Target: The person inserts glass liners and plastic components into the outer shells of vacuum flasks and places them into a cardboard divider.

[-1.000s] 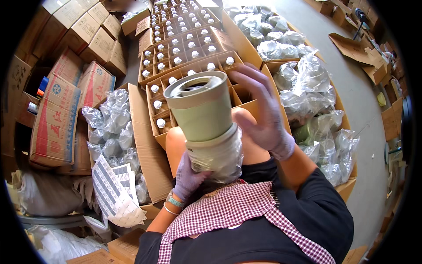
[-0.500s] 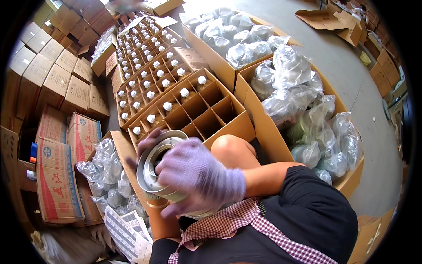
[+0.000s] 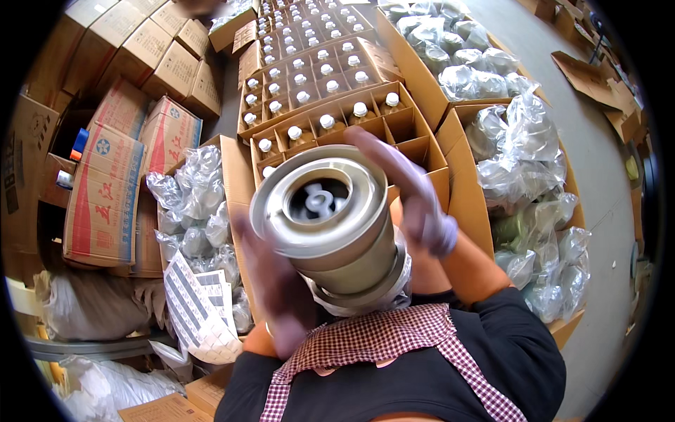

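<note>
A round silver metal vessel [image 3: 344, 271] stands tilted in front of my chest. It has a wide stepped rim, a central opening with a lobed piece inside, and clear plastic film around its base. My right hand [image 3: 415, 193], in a pale purple knitted glove, is beside its right side with the fingers stretched out. Whether that hand touches the metal I cannot tell. My left hand [image 3: 278, 288], gloved alike, is at the vessel's left side and smeared by motion, so its grip does not show. Just beyond stands a divided carton [image 3: 429, 144] with white-capped bottles [image 3: 327, 124] in its far compartments.
More divided cartons of capped bottles [image 3: 302, 96] run away ahead. Open boxes of plastic-wrapped parts [image 3: 520, 165] stand on the right, another [image 3: 193, 204] on the left. Printed label sheets [image 3: 200, 302] lie at its near end. Stacked closed cartons [image 3: 105, 190] line the left.
My right hand has moved off the vessel's top to its right side, uncovering the opening. The view has shifted, and the vessel now appears farther right and larger.
</note>
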Demonstrator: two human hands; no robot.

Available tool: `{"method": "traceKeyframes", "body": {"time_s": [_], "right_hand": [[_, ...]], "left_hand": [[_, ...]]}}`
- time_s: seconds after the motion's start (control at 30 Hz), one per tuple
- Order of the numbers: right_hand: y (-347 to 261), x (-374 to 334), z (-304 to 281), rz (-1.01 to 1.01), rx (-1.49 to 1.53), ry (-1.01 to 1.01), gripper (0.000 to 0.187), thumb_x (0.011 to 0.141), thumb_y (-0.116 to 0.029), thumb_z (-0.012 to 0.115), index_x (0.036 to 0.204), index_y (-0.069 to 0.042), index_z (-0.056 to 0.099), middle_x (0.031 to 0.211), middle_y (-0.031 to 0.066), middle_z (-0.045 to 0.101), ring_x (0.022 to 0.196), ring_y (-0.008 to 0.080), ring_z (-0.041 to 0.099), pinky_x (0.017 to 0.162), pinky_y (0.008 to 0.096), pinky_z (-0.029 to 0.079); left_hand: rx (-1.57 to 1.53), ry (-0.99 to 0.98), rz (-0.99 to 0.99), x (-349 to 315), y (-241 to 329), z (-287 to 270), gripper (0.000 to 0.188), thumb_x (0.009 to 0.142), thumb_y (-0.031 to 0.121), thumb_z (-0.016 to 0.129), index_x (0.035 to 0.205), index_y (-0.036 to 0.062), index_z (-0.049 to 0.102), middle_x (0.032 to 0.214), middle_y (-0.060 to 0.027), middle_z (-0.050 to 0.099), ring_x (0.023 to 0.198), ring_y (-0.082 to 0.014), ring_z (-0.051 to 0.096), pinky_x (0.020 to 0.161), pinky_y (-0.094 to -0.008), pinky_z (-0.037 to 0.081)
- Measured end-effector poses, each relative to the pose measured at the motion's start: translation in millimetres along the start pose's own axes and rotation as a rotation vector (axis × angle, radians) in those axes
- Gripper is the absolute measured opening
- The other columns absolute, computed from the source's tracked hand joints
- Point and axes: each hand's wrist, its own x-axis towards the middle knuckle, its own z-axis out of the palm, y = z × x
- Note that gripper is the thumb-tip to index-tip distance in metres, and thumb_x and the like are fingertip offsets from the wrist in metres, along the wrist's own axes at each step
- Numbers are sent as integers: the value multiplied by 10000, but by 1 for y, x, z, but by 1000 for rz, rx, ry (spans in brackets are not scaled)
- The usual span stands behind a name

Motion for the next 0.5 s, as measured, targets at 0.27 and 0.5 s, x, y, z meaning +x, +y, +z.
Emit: {"method": "traceKeyframes", "body": {"time_s": [0.27,0.5], "right_hand": [[19,52,11,173,438,-127,914,945,-681,564,1536,1,416,1539,165,449,1377,254,473,1175,376,348],[88,146,35,211,226,311,683,990,-548,588,1392,-3,500,1088,142,679,844,206,702,699,353,587]], "left_hand": [[-459,-285,223,74,-16,19,1389,690,886,675,1634,8,156,1626,-225,347,1518,-339,337,1252,-477,248],[-304,-217,-119,150,-48,24,553,873,123,795,1339,-53,553,1201,-125,700,1055,-190,686,942,-334,569]]}}
